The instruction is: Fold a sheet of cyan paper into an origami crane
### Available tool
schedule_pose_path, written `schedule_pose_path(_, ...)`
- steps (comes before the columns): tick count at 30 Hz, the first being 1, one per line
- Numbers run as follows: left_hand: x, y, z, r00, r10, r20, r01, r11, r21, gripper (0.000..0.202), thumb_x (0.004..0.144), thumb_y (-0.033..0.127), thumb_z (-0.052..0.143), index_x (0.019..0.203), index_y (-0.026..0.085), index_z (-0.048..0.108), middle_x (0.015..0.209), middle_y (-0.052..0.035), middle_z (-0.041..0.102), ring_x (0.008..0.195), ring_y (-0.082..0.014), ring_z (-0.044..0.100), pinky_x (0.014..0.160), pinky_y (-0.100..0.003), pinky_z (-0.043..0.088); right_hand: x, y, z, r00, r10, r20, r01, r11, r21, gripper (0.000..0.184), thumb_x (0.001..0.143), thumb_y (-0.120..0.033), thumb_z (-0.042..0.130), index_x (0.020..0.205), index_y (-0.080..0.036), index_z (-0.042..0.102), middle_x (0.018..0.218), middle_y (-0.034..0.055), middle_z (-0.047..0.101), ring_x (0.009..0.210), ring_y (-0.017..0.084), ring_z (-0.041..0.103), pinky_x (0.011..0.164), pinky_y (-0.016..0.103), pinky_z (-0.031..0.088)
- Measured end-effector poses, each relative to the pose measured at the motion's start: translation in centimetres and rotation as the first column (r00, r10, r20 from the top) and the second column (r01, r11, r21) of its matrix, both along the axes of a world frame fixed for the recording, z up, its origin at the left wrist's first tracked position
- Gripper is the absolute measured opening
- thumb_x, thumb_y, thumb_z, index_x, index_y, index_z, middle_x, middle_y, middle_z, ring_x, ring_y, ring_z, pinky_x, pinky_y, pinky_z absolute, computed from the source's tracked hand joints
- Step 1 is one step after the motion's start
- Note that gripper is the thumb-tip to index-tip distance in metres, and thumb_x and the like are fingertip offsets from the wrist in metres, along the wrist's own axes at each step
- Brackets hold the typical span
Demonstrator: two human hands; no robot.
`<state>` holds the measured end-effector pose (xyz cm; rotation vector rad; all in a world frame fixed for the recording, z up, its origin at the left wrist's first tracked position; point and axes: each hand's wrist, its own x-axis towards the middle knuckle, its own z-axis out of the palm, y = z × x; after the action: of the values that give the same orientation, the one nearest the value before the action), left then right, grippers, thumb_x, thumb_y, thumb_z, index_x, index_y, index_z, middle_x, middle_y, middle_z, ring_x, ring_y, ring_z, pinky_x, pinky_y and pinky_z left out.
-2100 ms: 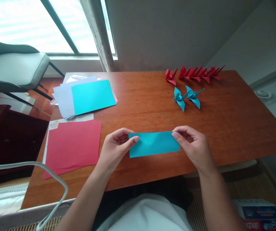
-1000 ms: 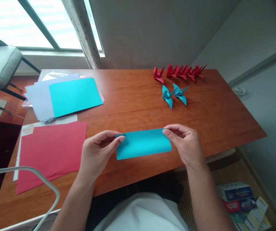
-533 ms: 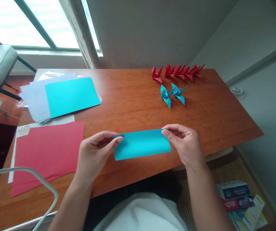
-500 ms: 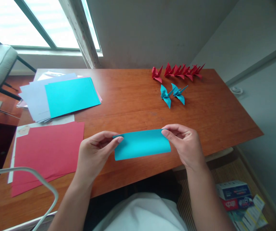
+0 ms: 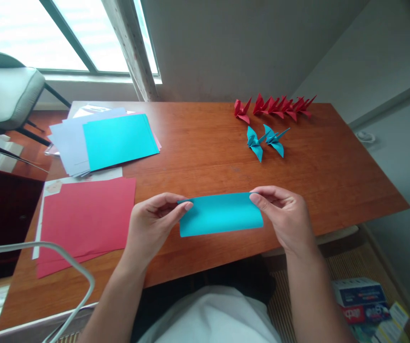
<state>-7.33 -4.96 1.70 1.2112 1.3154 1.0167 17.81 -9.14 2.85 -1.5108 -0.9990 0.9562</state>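
Note:
A turquoise sheet of paper (image 5: 221, 215), curved over along its length, is held up between my two hands near the front edge of the wooden table. My left hand (image 5: 160, 216) pinches its upper left corner between thumb and fingers. At the upper right corner, my right hand (image 5: 281, 212) has the same kind of pinch. Beyond my right hand stand two turquoise paper cranes (image 5: 255, 143). Behind them is a row of several red paper cranes (image 5: 283, 107).
Left on the table (image 5: 194, 143) lie turquoise sheets (image 5: 121, 140) over white paper (image 5: 72, 147), with red sheets (image 5: 87, 214) nearer me. A pale curved tube (image 5: 79, 267) crosses the lower left. A chair (image 5: 8, 90) stands by the window; boxes (image 5: 360, 297) sit low on the right.
The whole view has shifted, so everything appears a little farther right. Both hands keep their pinch on the turquoise paper, and its shape looks nearly the same.

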Motion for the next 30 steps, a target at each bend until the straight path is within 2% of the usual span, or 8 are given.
schedule_pose_path(13, 0.25, -0.10, -0.09, 0.997, -0.015, 0.076, 0.017, 0.999, -0.029, 0.015, 0.070, 0.031, 0.086, 0.073, 0.019, 0.078, 0.066, 0.0008, 0.074, 0.058, -0.0095, 0.064, 0.052, -0.015, 0.050, 0.29, -0.13, -0.39, 0.998, -0.040, 0.047, 0.040, 0.999, -0.007, 0.012, 0.075, -0.032, 0.086, 0.083, -0.026, 0.080, 0.079, 0.0009, 0.079, 0.072, 0.016, 0.073, 0.065, 0.024, 0.059)
schedule_pose_path(24, 0.08, -0.14, -0.23, 0.997, -0.036, 0.061, 0.037, 0.999, -0.018, 0.018, 0.071, 0.034, 0.086, 0.076, 0.018, 0.078, 0.070, -0.0012, 0.075, 0.062, -0.0122, 0.066, 0.054, -0.017, 0.052, 0.33, 0.03, -0.36, 0.998, -0.031, 0.058, 0.031, 0.999, -0.010, 0.012, 0.075, -0.033, 0.086, 0.082, -0.025, 0.080, 0.079, 0.0009, 0.079, 0.072, 0.016, 0.073, 0.065, 0.024, 0.058)
schedule_pose_path(30, 0.14, -0.13, -0.01, 0.999, -0.028, 0.022, 0.028, 0.999, -0.033, 0.021, 0.070, 0.037, 0.086, 0.076, 0.018, 0.078, 0.070, -0.0022, 0.075, 0.061, -0.0143, 0.067, 0.054, -0.020, 0.053, 0.26, 0.07, -0.37, 0.998, -0.022, 0.057, 0.023, 0.999, -0.022, 0.016, 0.074, -0.036, 0.086, 0.082, -0.024, 0.079, 0.080, 0.0024, 0.079, 0.074, 0.019, 0.073, 0.067, 0.029, 0.059)
